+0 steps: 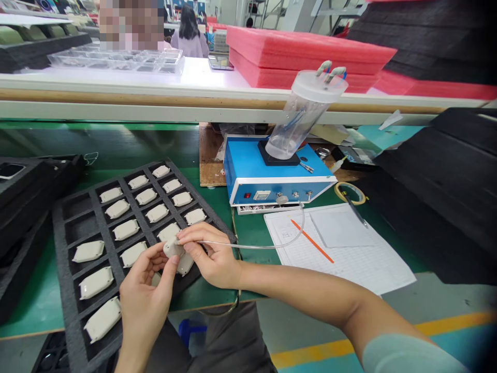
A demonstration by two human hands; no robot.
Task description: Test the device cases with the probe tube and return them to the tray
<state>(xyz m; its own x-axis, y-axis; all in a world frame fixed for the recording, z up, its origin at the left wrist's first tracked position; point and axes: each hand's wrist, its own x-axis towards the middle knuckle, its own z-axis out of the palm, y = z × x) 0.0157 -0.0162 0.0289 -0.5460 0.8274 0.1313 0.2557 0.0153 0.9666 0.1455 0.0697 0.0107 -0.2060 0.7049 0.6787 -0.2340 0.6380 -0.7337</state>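
Observation:
My left hand pinches a small off-white plastic casing between thumb and fingers, above the near right part of a black foam tray. My right hand has its fingers closed on the end of a thin clear tube, with the tip at the casing; whether it goes into the casing I cannot tell. From there the tube curves to the front of a blue box-shaped machine. Several similar casings lie in the tray's compartments; two at the upper left hold none.
A clear cylinder stands tilted in view on the machine. Right of the tray lie a paper sheet, an orange stick, a pen and a tape roll. Black foam trays are stacked left; a shelf crosses behind.

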